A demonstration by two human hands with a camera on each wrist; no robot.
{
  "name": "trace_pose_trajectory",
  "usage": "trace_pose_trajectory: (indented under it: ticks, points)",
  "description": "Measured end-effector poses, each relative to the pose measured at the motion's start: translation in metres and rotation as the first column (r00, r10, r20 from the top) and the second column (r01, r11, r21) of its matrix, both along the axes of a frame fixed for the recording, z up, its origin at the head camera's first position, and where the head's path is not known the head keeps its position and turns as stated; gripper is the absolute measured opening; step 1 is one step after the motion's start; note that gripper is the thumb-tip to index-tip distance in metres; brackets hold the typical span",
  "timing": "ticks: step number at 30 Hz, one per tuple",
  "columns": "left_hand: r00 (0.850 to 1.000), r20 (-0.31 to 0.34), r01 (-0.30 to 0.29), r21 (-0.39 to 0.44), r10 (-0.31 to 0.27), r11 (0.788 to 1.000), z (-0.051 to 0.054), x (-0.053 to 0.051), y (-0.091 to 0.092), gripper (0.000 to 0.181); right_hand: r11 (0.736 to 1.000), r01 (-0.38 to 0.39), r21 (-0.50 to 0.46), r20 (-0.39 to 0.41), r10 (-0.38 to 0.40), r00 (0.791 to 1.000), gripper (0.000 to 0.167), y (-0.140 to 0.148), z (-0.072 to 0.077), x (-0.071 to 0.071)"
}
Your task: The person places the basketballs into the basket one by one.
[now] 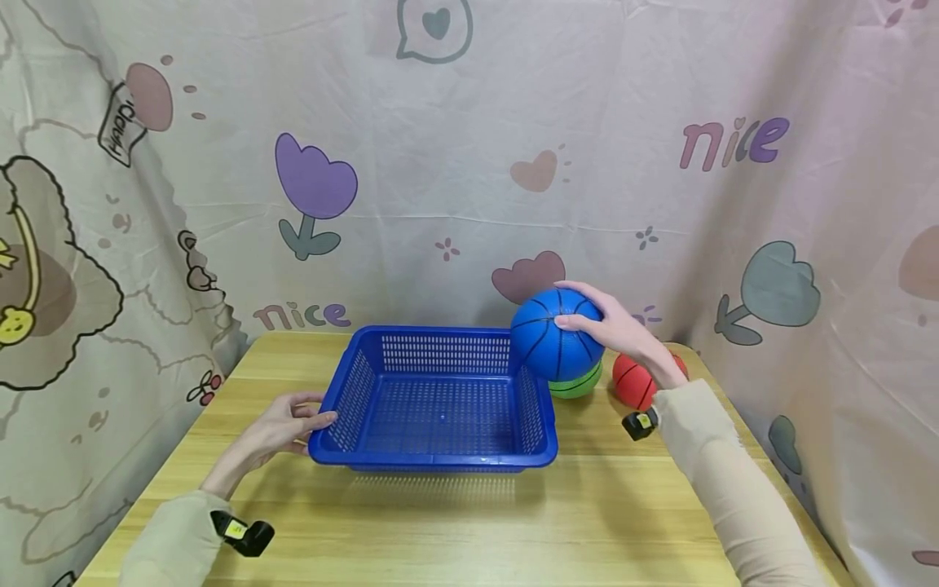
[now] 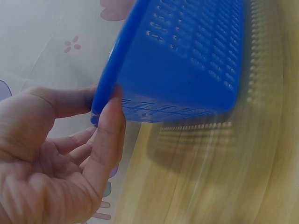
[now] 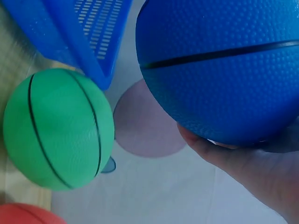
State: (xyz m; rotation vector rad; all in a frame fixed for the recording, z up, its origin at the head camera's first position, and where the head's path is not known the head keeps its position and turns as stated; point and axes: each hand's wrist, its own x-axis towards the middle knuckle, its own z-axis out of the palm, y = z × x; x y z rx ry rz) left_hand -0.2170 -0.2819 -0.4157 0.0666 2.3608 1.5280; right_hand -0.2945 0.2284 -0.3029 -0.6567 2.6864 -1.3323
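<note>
A blue plastic basket (image 1: 433, 460) with slotted walls sits on the table, with nothing inside it. My left hand (image 1: 282, 425) pinches its left rim between thumb and fingers; the left wrist view shows the grip on the basket's edge (image 2: 110, 74) closely. A blue toy basketball (image 1: 550, 334) is held up in my right hand (image 1: 616, 330), above the basket's back right corner. In the right wrist view the blue ball (image 3: 219, 93) hangs apart from a green toy basketball (image 3: 60, 130). The far fingers of my right hand are hidden behind the ball.
Right of the basket, the green ball (image 1: 578, 386) stands partly behind the blue one. A red ball (image 1: 634, 383) lies farther right, partly covered by my right wrist. Printed cloth (image 1: 440, 163) hangs behind and beside the wooden table (image 1: 440, 538).
</note>
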Motion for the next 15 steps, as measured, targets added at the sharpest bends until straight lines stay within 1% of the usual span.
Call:
trace_pose_trajectory:
  ticks: [4,9,15]
  points:
    - [1.000,0.004,-0.003,-0.005,0.003,1.000,0.000,0.000,0.000,0.069,1.000,-0.003,0.003,0.000,0.003,1.000,0.060,-0.017,0.003,-0.009]
    - [1.000,0.005,-0.004,-0.012,0.004,1.000,0.001,0.000,0.000,0.069,1.000,0.002,0.007,0.042,-0.002,0.999,0.060,-0.037,0.006,-0.017]
    - [1.000,0.001,-0.004,-0.019,0.004,1.000,0.002,0.000,0.001,0.069,0.999,-0.032,-0.011,0.051,0.033,0.998,0.061,-0.061,0.004,-0.029]
